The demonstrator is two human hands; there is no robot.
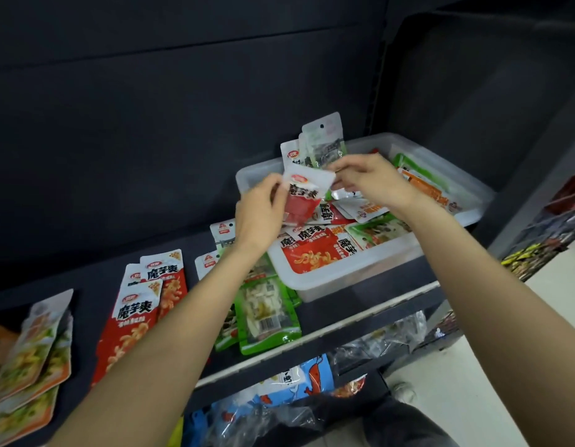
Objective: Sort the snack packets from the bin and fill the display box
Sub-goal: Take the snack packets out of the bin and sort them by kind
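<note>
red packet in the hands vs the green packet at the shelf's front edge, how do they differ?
The red packet is held up over the bin, left hand and right hand pinching its top; the green packet lies flat on the shelf. Red shows bold black characters; green shows a barcode. Both are sealed snack pouches.

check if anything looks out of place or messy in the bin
A few packets stand upright against the far wall of the clear bin, poking above its rim, while the rest lie flat in a jumbled heap. Nothing looks spilled or torn.
</note>
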